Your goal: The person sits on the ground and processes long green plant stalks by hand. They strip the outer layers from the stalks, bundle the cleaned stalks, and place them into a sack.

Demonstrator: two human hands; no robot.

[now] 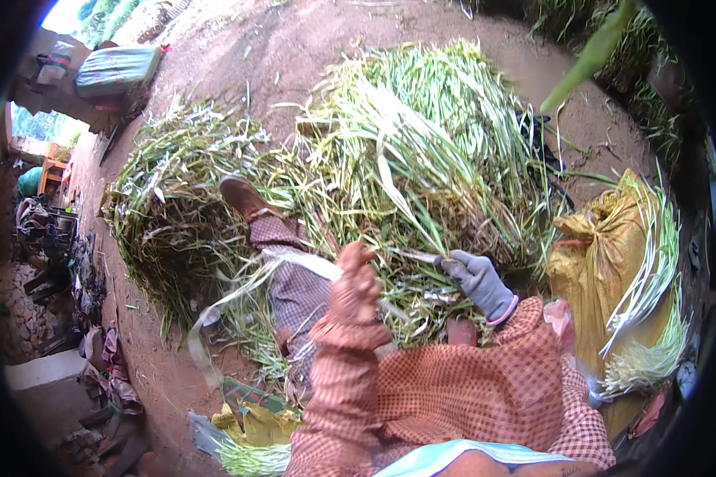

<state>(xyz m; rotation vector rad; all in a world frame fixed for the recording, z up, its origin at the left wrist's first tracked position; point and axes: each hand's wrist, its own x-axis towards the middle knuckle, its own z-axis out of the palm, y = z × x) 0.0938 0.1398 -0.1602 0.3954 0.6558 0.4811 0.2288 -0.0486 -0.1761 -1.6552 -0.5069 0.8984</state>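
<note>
My right hand [480,285], in a grey knit glove with a pink cuff, pinches the lower end of a long green stalk [434,237]. A thin greyish strip [414,255], perhaps a blade, juts leftward from those fingers. My left hand [358,274] is blurred and raised over my lap. Long pale leaf strips [274,265] reach its left side and trail toward the ground; whether its fingers grip them cannot be made out. Beyond both hands lies a large heap of green leafy stalks [441,113], with whiter stems laid across it.
Tangled, withered leaves [167,232] are piled on the left, by my outstretched shoe [247,197]. A yellow woven sack [590,262] on the right bears cleaned pale stalks [650,274]. More pale stalks [256,456] lie at lower left. A concrete block [51,378] stands far left.
</note>
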